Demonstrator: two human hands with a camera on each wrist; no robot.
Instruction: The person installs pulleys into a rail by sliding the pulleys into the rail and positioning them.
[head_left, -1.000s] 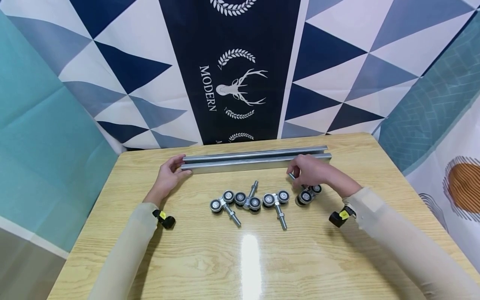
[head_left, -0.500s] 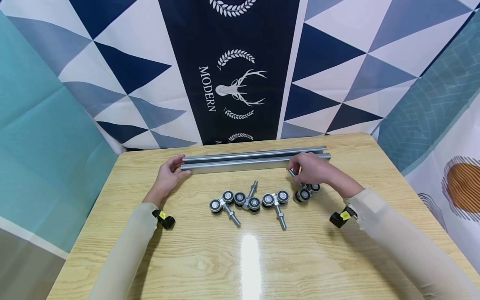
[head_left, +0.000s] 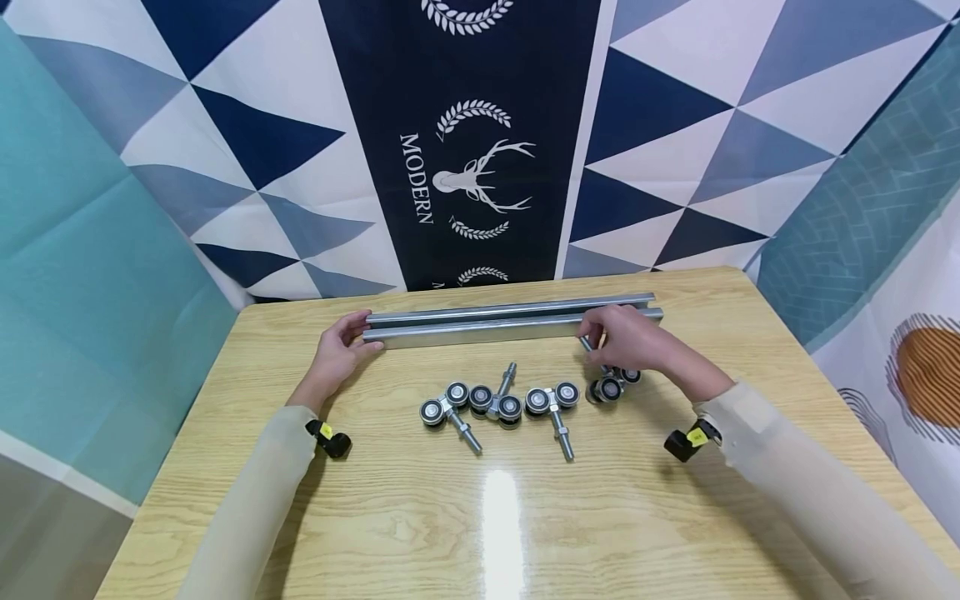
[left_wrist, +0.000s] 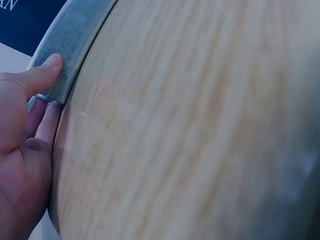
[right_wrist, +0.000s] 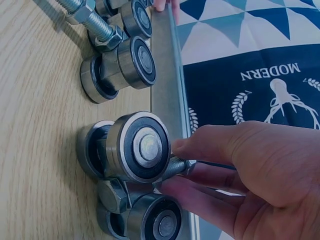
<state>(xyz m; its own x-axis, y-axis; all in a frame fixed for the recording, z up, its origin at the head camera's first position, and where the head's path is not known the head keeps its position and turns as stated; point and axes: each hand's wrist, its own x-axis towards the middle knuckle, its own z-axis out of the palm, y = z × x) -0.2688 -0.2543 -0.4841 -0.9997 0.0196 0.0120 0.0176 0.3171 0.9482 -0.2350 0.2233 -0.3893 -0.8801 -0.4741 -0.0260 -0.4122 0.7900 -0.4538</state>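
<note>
A long silver metal rail (head_left: 480,335) with an open channel lies along the back of the table. My left hand (head_left: 335,354) holds its left end; in the left wrist view the thumb (left_wrist: 47,70) lies on the rail's side wall and the other fingers are at its end. At the rail's right part, my right hand (head_left: 622,340) pinches the threaded bolt of a roller trolley (right_wrist: 145,150). That trolley's black-and-silver wheels are towards me, below the hand. Part of the bolt is hidden by the fingers.
Three more roller trolleys lie in a row in front of the rail: a left one (head_left: 450,410), a middle one (head_left: 497,403) with its bolt pointing back, and a right one (head_left: 555,408). A patterned cloth (head_left: 480,167) hangs behind the wooden table (head_left: 405,517).
The trolley in my right hand has shifted very slightly towards the rail. My left hand and the rail look unmoved, as do the other trolleys.
</note>
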